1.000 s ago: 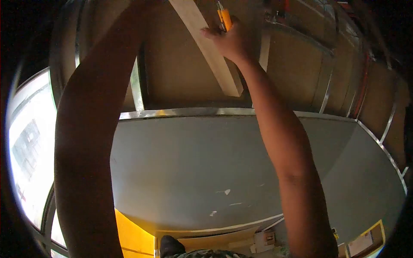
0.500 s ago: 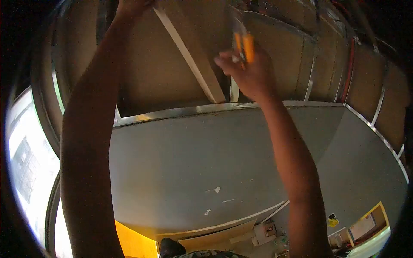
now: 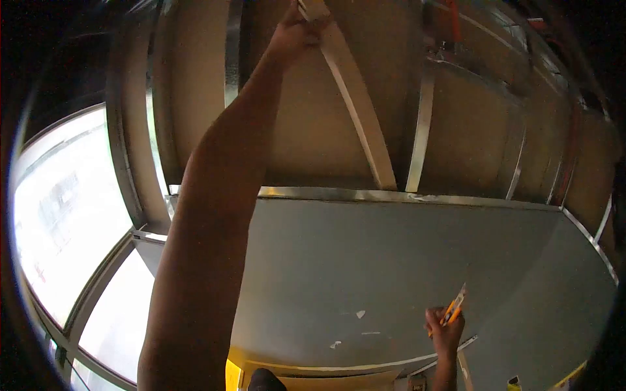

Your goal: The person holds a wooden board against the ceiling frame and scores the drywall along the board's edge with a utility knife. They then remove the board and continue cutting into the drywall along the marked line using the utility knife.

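Note:
Overhead, my left hand (image 3: 298,38) is closed around the upper part of a long tan strip of board (image 3: 362,114). The strip slants down to the right, its lower end at the metal channel (image 3: 326,194) along the top of the grey wall. Lower right, in front of that wall, my right hand (image 3: 447,333) grips an orange utility knife (image 3: 454,310). The knife's blade points up and slightly right, apart from the strip.
Metal studs (image 3: 420,130) stand against brown panels above the grey wall (image 3: 339,260). Bright windows (image 3: 72,208) are on the left. At the bottom are a yellow surface (image 3: 233,375) and a dark rounded object (image 3: 266,379).
My right hand has dropped from beside the studs to low in front of the grey wall, still with the knife. The view has shifted, and my left hand on the strip now shows more fully.

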`<state>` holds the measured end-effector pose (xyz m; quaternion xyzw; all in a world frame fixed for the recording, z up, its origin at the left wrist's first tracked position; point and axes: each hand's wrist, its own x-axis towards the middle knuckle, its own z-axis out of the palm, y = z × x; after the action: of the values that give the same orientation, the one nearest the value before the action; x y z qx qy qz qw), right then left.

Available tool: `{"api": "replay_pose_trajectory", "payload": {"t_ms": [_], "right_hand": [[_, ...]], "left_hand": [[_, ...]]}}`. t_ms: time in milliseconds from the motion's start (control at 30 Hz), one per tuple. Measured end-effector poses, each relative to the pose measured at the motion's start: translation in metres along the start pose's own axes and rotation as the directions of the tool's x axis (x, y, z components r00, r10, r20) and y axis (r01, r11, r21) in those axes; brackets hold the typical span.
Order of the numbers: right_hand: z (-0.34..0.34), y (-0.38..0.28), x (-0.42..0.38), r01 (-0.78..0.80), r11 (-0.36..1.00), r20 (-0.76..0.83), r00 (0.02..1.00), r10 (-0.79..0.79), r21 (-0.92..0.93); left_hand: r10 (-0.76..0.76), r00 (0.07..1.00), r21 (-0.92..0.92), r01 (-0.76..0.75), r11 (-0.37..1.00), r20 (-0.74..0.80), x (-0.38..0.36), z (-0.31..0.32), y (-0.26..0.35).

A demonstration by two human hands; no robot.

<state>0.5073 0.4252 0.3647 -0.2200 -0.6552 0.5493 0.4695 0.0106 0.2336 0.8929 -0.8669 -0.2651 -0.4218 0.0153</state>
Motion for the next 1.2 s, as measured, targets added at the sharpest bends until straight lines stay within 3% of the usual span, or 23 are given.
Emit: {"api": "replay_pose_trajectory", "payload": {"t_ms": [33, 67, 100, 167, 200, 233, 367, 400, 467, 533, 667, 767, 800, 867, 900, 933, 967, 1033, 1067, 1100, 1133, 1200], "right_hand": [[0.001, 0.005, -0.01, 0.001, 1.0, 0.005, 1.0, -0.001, 0.007], [0.001, 0.007, -0.021, -0.078, 0.997, -0.013, 0.997, 0.078, 0.005], [0.003, 0.011, -0.028, -0.155, 0.988, -0.031, 0.987, 0.155, 0.003], [0.009, 0.018, -0.035, -0.18, 0.983, -0.034, 0.983, 0.181, 0.032], [0.011, 0.021, -0.038, -0.198, 0.979, -0.048, 0.978, 0.201, 0.056], [0.011, 0.033, -0.042, -0.239, 0.97, 0.052, 0.97, 0.237, 0.038], [0.028, 0.059, -0.056, -0.246, 0.967, 0.098, 0.966, 0.239, 0.065], [0.031, 0.061, -0.057, -0.251, 0.968, 0.119, 0.962, 0.246, 0.023], [0.036, 0.066, -0.065, -0.273, 0.944, 0.104, 0.961, 0.257, 0.183], [0.035, 0.077, -0.069, -0.285, 0.948, 0.114, 0.956, 0.271, 0.143], [0.036, 0.076, -0.074, -0.281, 0.945, 0.118, 0.957, 0.264, 0.168], [0.033, 0.07, -0.078, -0.294, 0.943, 0.133, 0.952, 0.275, 0.154], [0.031, 0.071, -0.078, -0.292, 0.943, 0.128, 0.953, 0.274, 0.158], [0.031, 0.07, -0.079, -0.298, 0.951, 0.14, 0.948, 0.285, 0.081], [0.03, 0.075, -0.079, -0.297, 0.951, 0.137, 0.949, 0.285, 0.082], [0.028, 0.082, -0.079, -0.293, 0.951, 0.124, 0.952, 0.28, 0.099], [0.028, 0.085, -0.078, -0.288, 0.951, 0.11, 0.955, 0.276, 0.115], [0.026, 0.083, -0.079, -0.292, 0.951, 0.093, 0.955, 0.283, 0.104], [0.025, 0.08, -0.08, -0.295, 0.951, 0.082, 0.954, 0.288, 0.095], [0.023, 0.078, -0.08, -0.299, 0.95, 0.082, 0.953, 0.292, 0.09], [0.023, 0.076, -0.08, -0.311, 0.948, 0.09, 0.948, 0.304, 0.075], [0.023, 0.078, -0.083, -0.331, 0.942, 0.105, 0.94, 0.324, 0.055]], "left_hand": [[-0.033, 0.991, 0.347, 0.075, 0.935, -0.127, 0.003, 0.006, -0.004], [-0.018, 0.968, 0.639, 0.179, 0.748, -0.251, 0.006, 0.012, -0.007], [0.046, 0.933, 0.834, 0.296, 0.466, -0.357, 0.009, 0.016, -0.008], [0.14, 0.895, 0.905, 0.409, 0.118, -0.423, 0.022, 0.044, 0.001], [0.029, 0.738, 0.549, 0.475, 0.687, -0.675, 0.035, 0.073, 0.027], [-0.227, 0.596, -0.049, 0.299, 0.953, -0.771, 0.039, 0.086, 0.046], [-0.181, 0.633, -0.007, 0.267, 0.964, -0.753, 0.033, 0.085, 0.039], [-0.19, 0.62, -0.004, 0.289, 0.957, -0.761, 0.032, 0.086, 0.037], [-0.205, 0.606, -0.008, 0.311, 0.95, -0.769, 0.032, 0.092, 0.032], [-0.135, 0.571, 0.1, 0.361, 0.927, -0.81, 0.034, 0.104, 0.031], [-0.157, 0.565, 0.07, 0.36, 0.93, -0.81, 0.037, 0.09, 0.017], [-0.171, 0.566, -0.001, 0.287, 0.958, -0.806, 0.021, 0.053, -0.01], [-0.282, 0.635, -0.219, 0.178, 0.959, -0.719, 0.009, 0.032, -0.02], [-0.357, 0.714, -0.438, 0.078, 0.896, -0.602, 0.009, 0.032, -0.018], [-0.322, 0.641, -0.215, 0.241, 0.946, -0.697, 0.006, 0.039, -0.018], [-0.25, 0.576, 0.009, 0.409, 0.913, -0.778, 0.007, 0.05, -0.012], [-0.25, 0.577, 0.008, 0.406, 0.914, -0.778, 0.011, 0.06, -0.005], [-0.109, 0.504, 0.252, 0.593, 0.765, -0.857, 0.014, 0.072, 0.001], [-0.114, 0.501, 0.245, 0.595, 0.766, -0.858, 0.012, 0.07, -0.005], [0.102, 0.521, 0.518, 0.77, 0.373, -0.847, 0.01, 0.068, -0.009], [0.272, 0.605, 0.593, 0.794, -0.134, -0.748, 0.008, 0.066, -0.011], [0.239, 0.549, 0.547, 0.833, -0.082, -0.801, 0.006, 0.054, -0.021]]}}
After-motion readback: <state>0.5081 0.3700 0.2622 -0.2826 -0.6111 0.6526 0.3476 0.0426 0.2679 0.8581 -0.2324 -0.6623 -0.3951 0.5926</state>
